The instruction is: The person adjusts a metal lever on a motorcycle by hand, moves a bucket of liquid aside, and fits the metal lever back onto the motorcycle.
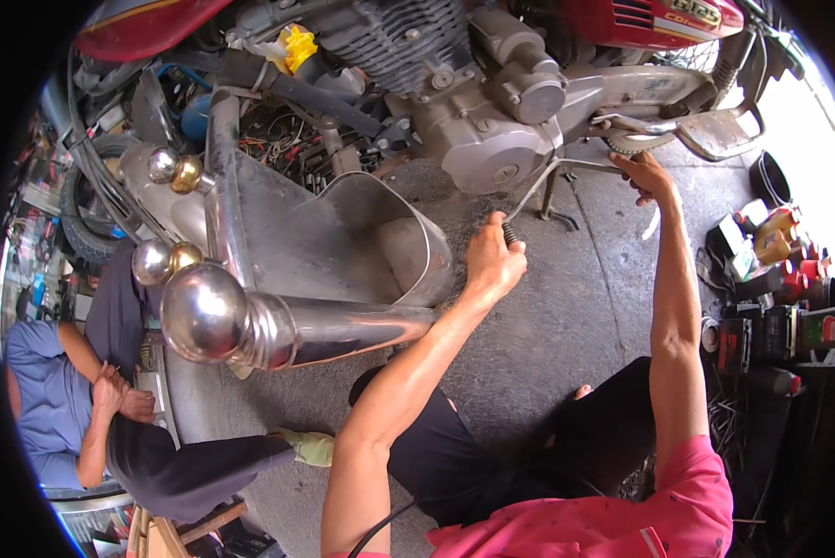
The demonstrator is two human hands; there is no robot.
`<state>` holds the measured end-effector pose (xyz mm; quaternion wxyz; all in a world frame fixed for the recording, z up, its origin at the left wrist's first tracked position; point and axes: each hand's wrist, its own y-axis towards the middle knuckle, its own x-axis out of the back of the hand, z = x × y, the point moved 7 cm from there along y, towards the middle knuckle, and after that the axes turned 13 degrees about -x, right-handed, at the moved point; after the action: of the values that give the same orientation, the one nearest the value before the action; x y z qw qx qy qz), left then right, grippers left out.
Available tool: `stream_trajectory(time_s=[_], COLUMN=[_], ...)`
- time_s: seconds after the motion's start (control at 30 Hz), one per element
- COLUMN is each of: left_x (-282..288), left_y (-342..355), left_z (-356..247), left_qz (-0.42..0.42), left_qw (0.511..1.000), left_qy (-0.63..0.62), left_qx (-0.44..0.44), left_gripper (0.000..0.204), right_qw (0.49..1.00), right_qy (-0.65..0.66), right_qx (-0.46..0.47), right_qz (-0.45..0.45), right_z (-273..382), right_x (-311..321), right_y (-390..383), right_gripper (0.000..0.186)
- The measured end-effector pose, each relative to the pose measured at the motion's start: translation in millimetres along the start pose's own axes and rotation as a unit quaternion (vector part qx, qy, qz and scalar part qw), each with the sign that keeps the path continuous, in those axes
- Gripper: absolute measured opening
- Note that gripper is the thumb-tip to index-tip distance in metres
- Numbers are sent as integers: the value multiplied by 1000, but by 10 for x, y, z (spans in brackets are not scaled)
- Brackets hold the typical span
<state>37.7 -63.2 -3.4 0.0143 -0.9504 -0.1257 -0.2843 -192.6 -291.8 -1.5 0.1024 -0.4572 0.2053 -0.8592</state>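
Metal lever [556,165] is gripped by left hand [495,260] and right hand [652,178]; contents of the black bucket [762,189] are unclear.

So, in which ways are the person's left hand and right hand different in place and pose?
The left hand curls around the dark ribbed end of a bent metal rod; the right hand holds it near the other end. The left hand is lower in the picture; the right hand is higher. Both are bare.

bent rod [585,166], centre: silver-grey | side panel [661,20], upper right: red, black slats [632,13] | shirt [613,510], bottom: pink, dark-dotted
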Motion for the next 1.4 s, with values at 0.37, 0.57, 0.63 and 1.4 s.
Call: stream_trajectory(time_s=[0.37, 0.57, 0.63, 1.4], left_x=[-72, -99, -84, 0], left_y=[30, 28, 18, -94], left_z=[113, 89, 40, -205], left_qz=[-3, -1, 0, 20], left_qw=[1000, 998, 998, 980], left_qy=[-2, 40, 52, 164], left_qx=[-31, -39, -47, -113], left_gripper=[52, 52, 52, 58], right_qw=[998, 1000, 999, 991], right_qy=[24, 22, 34, 102], right_qx=[27, 9, 12, 56], right_qz=[-48, 5, -5, -61], right_z=[5, -42, -43, -77], right_x=[24, 26, 15, -20], right_y=[34, -19, 2, 47], right_gripper=[58, 58, 58, 49])
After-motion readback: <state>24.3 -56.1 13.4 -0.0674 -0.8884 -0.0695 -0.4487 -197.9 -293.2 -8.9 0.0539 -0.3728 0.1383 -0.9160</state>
